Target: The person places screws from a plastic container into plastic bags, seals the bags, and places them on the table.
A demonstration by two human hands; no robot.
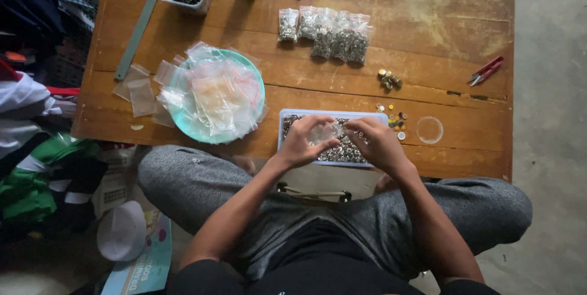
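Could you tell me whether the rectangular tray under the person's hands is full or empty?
Full: the tray shows a dense layer of small metal rings around both hands.

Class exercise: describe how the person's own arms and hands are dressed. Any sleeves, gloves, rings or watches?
Both forearms are bare from above the elbow down. The left hand and right hand wear no gloves, and no ring, watch or bracelet can be seen. Dark sleeve edges show only at the picture's bottom.
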